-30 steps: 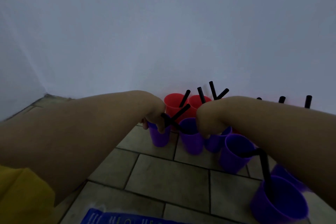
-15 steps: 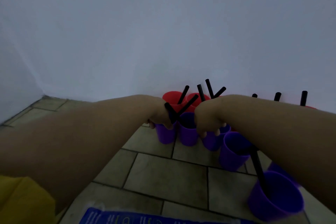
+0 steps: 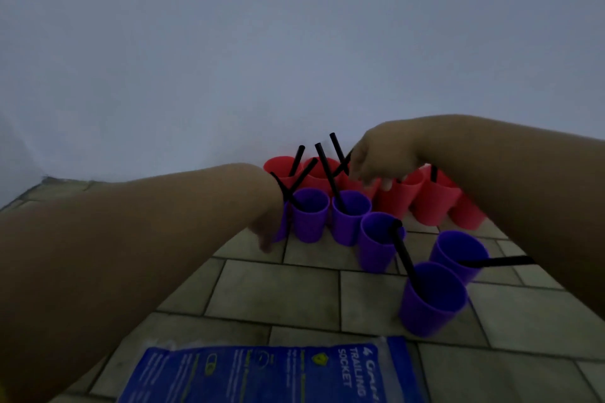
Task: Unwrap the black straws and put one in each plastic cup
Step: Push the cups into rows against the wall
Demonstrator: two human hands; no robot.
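Several purple cups [image 3: 309, 217] stand on the tiled floor, with a row of red cups [image 3: 401, 203] behind them against the wall. Black straws [image 3: 327, 173] stick out of most of them. One straw [image 3: 404, 253] leans from the nearest purple cup [image 3: 432, 301], and another [image 3: 497, 261] lies across a purple cup [image 3: 458, 253] on the right. My left hand [image 3: 268, 226] hangs beside the leftmost purple cup [image 3: 284, 222], fingers pointing down, and partly hides it. My right hand [image 3: 376, 163] hovers over the red cups with loose fingers, next to a bent straw [image 3: 340, 170].
A blue printed plastic package [image 3: 268, 373] lies on the floor tiles [image 3: 278, 288] nearest me. The white wall [image 3: 294, 59] rises directly behind the red cups, and a corner of the room is at far left.
My right hand has lifted from the purple cups up and right to above the red row. My left hand has dropped lower beside the leftmost purple cup.
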